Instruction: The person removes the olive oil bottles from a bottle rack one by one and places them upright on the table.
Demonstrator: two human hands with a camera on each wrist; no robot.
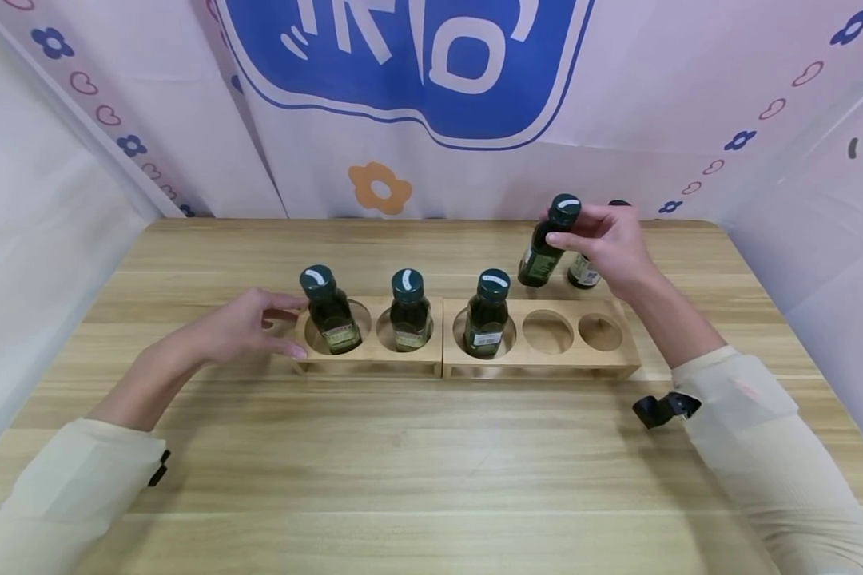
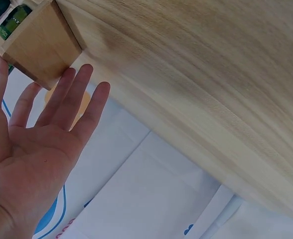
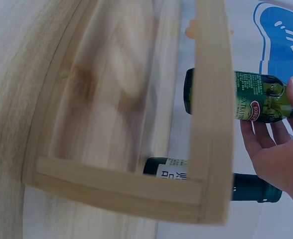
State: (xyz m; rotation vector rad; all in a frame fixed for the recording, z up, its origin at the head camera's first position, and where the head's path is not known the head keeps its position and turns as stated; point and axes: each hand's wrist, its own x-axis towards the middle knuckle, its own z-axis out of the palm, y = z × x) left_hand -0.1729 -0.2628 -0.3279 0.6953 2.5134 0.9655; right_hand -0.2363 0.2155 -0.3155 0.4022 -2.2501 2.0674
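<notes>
My right hand grips a dark green olive oil bottle near its neck, tilted, behind the right part of a wooden bottle rack. In the right wrist view, the fingers and thumb hold that bottle by its upper end. Another bottle stands just behind this hand, partly hidden by it. Three green-capped bottles sit in rack holes: a left one, a middle one and a right one. With fingers extended, my left hand touches the rack's left end.
Two round holes at the rack's right show no bottle, including the rightmost hole. The wooden table ends at a printed cloth backdrop. White cloth walls flank both sides.
</notes>
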